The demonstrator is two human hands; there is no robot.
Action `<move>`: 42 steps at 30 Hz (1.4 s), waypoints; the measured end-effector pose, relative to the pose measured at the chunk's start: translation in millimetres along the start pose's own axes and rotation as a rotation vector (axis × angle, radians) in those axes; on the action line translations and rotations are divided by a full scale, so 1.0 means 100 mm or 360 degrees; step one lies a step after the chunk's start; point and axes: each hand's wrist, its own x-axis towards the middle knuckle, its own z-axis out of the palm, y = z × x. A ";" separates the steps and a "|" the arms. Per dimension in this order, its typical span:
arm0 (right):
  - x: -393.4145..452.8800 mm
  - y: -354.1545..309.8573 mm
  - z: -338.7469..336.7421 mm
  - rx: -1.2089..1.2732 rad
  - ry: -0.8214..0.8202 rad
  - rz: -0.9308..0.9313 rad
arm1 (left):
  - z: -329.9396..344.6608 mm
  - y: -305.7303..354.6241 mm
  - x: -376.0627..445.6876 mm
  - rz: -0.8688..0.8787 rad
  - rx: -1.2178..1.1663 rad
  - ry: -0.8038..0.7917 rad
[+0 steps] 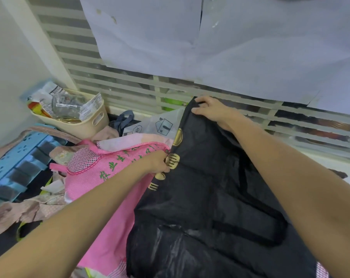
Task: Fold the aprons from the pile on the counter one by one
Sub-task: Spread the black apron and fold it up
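The black apron [210,187] lies spread across the pile on the counter [1,249], directly in front of the person and mostly between the two forearms. Its long axis runs from the near edge of the view away toward the slatted window [130,87], leaning slightly right at the far end.

Both hands hold the apron along its far-left edge. The right hand [212,111] is the farther one: its fingers curl over the topmost corner of the black fabric. The left hand [160,162] is nearer and lower on the same edge, pinching the cloth beside the gold fork-and-spoon print [173,160]. The edge between the two hands appears drawn fairly straight.

A black strap [270,223] loops loosely over the right half of the apron (it should be tucked in before any crease is set).

Judgement: the held edge lies to the left of the apron's bulk, so the next fold most likely carries that edge rightward across the body of the cloth.

Under and left of the black apron lies a pink mesh apron [101,169] with green lettering, awaiting its turn. A cream basket [89,121] and a blue plastic crate [17,163] stand farther left.
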 end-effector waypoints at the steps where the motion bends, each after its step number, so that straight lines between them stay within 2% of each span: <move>1: 0.01 0.05 0.05 -0.0218 -0.0047 0.0037 | -0.02 -0.04 0.01 -0.0019 -0.0004 0.0002; 3: 0.03 0.15 0.15 -0.0765 0.0103 0.0013 | -0.02 -0.10 0.01 -0.0043 0.0041 0.0005; 5: -0.04 0.22 0.26 -0.1080 0.0280 -0.0104 | -0.01 -0.14 0.00 -0.0036 0.0167 0.0066; 8: -0.28 0.44 0.56 -0.1351 0.0122 -0.0252 | 0.04 -0.16 -0.01 -0.0041 0.0311 0.0171; 10: -0.46 0.64 0.79 -0.1578 0.0039 -0.0150 | 0.09 -0.17 -0.02 -0.0032 0.0348 0.0227; 12: -0.56 0.80 0.95 -0.1847 0.0126 -0.0090 | 0.14 -0.19 -0.03 -0.0020 0.0352 0.0293; 14: -0.64 0.88 1.07 -0.2061 0.0271 -0.0260 | 0.19 -0.21 -0.06 -0.0011 0.0359 0.0366; 15: -0.67 0.92 1.12 -0.2088 0.0296 -0.0378 | 0.21 -0.22 -0.07 -0.0011 0.0359 0.0407; 17: -0.69 0.99 1.22 -0.2028 0.0099 -0.0485 | 0.24 -0.23 -0.09 -0.0007 0.0367 0.0473; 19: -0.67 1.04 1.25 -0.1862 -0.0169 -0.0266 | 0.29 -0.25 -0.11 0.0011 0.0385 0.0490; 23: -0.51 1.09 1.12 -0.1695 -0.0299 0.0076 | 0.41 -0.33 -0.15 0.0066 0.0452 0.0328; 27: -0.36 1.23 0.90 -0.1487 -0.0471 0.0393 | 0.45 -0.43 -0.19 0.0073 0.0451 0.0340; 31: -0.34 1.36 0.68 -0.1402 -0.0621 0.0467 | 0.45 -0.43 -0.21 0.0045 0.0463 0.0368; 33: -0.31 1.39 0.55 -0.1236 -0.0487 0.0387 | 0.46 -0.43 -0.21 0.0004 0.0508 0.0356; 35: -0.27 1.40 0.44 -0.1112 -0.0161 0.0311 | 0.47 -0.40 -0.20 -0.0073 0.0559 0.0311; 38: -0.23 1.40 0.33 -0.1181 0.0263 0.0253 | 0.46 -0.31 -0.12 -0.0211 0.0684 0.0231; 42: -0.18 1.40 0.14 -0.1496 0.0252 0.0218 | 0.40 -0.20 -0.05 -0.0331 0.0793 0.0151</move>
